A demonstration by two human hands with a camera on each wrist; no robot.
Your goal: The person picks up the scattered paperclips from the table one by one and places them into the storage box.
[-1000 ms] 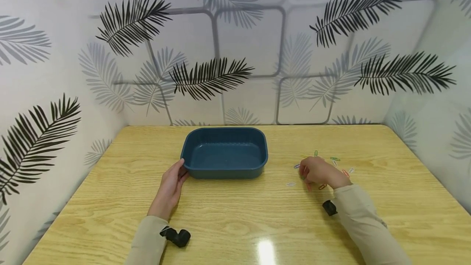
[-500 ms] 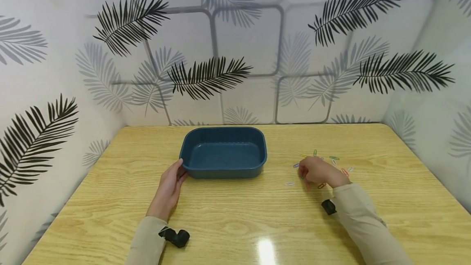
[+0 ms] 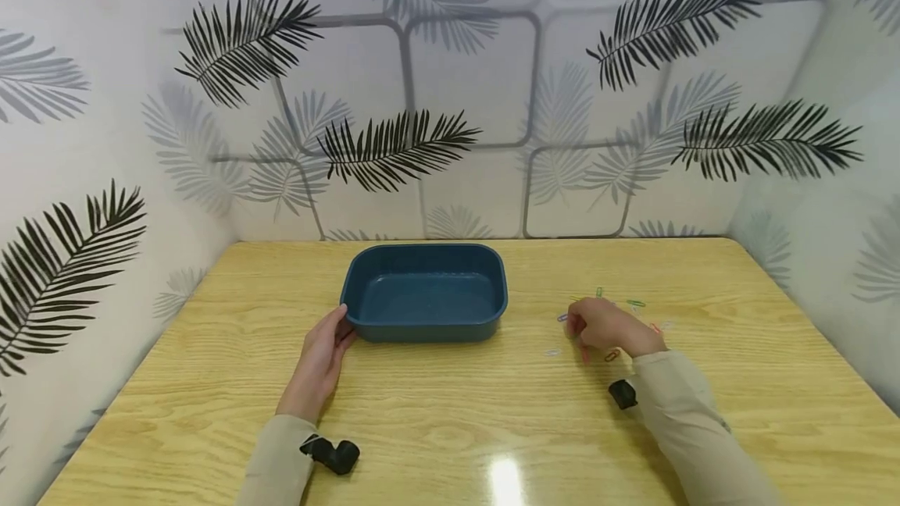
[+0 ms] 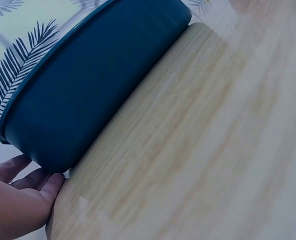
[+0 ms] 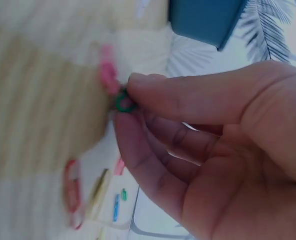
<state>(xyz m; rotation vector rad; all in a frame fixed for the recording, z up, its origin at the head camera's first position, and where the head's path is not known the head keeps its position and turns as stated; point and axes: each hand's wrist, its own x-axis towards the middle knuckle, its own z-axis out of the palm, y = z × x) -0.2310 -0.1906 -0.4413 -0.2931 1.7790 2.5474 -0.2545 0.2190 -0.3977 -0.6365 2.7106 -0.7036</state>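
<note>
A dark blue plastic bin [image 3: 422, 332] sits upright on the wooden table. My left hand [image 3: 319, 361] holds it at the near left corner, thumb at the rim and fingers curved against the lower wall, as the left wrist view shows. To the right, my right hand [image 3: 608, 326] is low over a scatter of paper clips. Its thumb and index finger pinch a green paper clip [image 5: 124, 101], of which only a looped end shows. Right beyond the fingertips is a pink paper clip [image 5: 107, 70], blurred in the right wrist view.
Around my right hand lie several coloured paper clips, among them a white paper clip [image 3: 551, 352], a brown paper clip [image 3: 612, 355] and a green clip farther back [image 3: 636, 303]. A wall with leaf-print covering [image 3: 478, 178] stands behind the table [image 3: 422, 412].
Both hands and the bin stay almost in place, while the whole head view shifts slightly. The bit of green seen earlier beside my right fingers no longer shows in the head view.
</note>
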